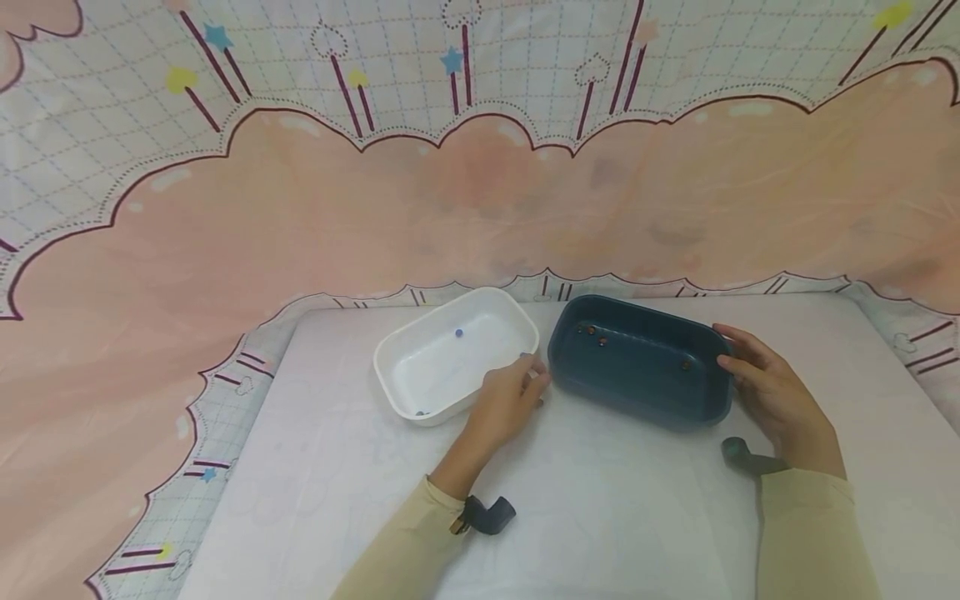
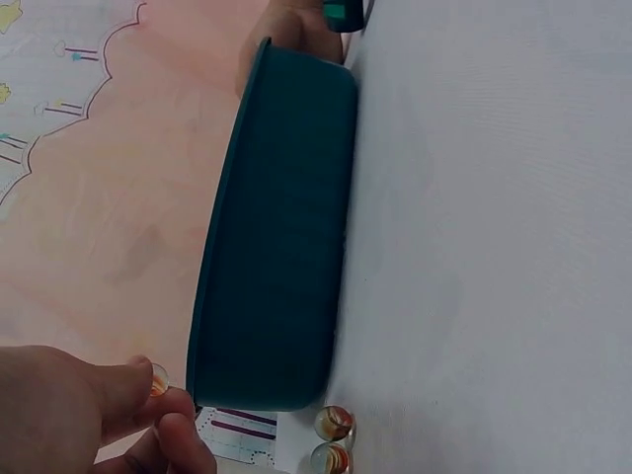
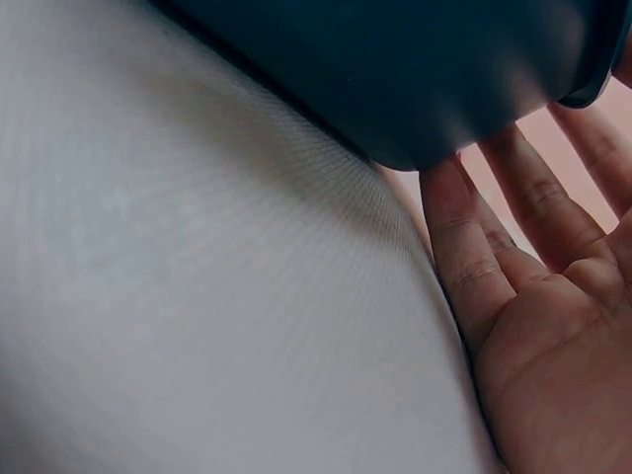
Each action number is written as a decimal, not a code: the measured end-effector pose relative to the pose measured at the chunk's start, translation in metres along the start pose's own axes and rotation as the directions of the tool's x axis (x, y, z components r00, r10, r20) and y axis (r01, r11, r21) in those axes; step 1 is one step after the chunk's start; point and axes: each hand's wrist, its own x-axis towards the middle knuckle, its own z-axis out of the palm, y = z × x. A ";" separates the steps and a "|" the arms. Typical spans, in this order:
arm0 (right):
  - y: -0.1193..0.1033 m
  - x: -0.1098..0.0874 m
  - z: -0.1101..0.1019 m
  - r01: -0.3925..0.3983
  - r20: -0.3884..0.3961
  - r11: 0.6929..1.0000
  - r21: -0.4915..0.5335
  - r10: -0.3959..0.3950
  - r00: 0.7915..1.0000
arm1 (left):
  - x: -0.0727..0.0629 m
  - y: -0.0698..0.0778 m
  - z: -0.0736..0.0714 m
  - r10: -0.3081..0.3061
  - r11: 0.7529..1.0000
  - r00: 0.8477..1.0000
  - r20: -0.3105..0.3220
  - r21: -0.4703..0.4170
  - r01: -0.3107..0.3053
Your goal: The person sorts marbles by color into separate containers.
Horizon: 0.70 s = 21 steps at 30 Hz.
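My left hand [image 1: 504, 402] is between the two trays and pinches a clear marble with orange swirls [image 2: 159, 379] between thumb and finger, beside the rim of a dark teal tray [image 1: 637, 406]. My right hand [image 1: 783, 400] holds that tray's right end, its thumb over the rim and its fingers against the outer wall. Several orange-toned marbles [image 1: 602, 342] lie inside the teal tray. Two swirled marbles [image 2: 334, 423] rest outside it, near its left end. In the white tray [image 1: 386, 379] a blue marble [image 1: 459, 333] sits toward the back, and another small marble [image 1: 422, 413] at the front left.
A white cloth covers the table [image 1: 600, 500]. Behind it hangs a patterned pink and white curtain [image 1: 480, 200]. Dark devices [image 1: 491, 515] are strapped at both wrists. The trays stand close together, with a narrow gap between them.
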 end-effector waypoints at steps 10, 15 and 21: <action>0.001 0.000 0.000 0.013 0.010 1.000 0.002 -0.013 1.000 | 0.006 0.002 0.004 -0.014 1.000 1.000 -0.005 -0.021 0.014; 0.000 -0.001 0.001 0.008 0.010 1.000 0.009 -0.008 1.000 | 0.010 0.001 0.006 0.004 0.999 1.000 -0.012 -0.035 -0.004; -0.002 -0.001 0.000 -0.010 -0.011 1.000 -0.018 0.009 1.000 | 0.015 0.005 0.008 0.035 0.999 0.999 -0.031 -0.037 -0.036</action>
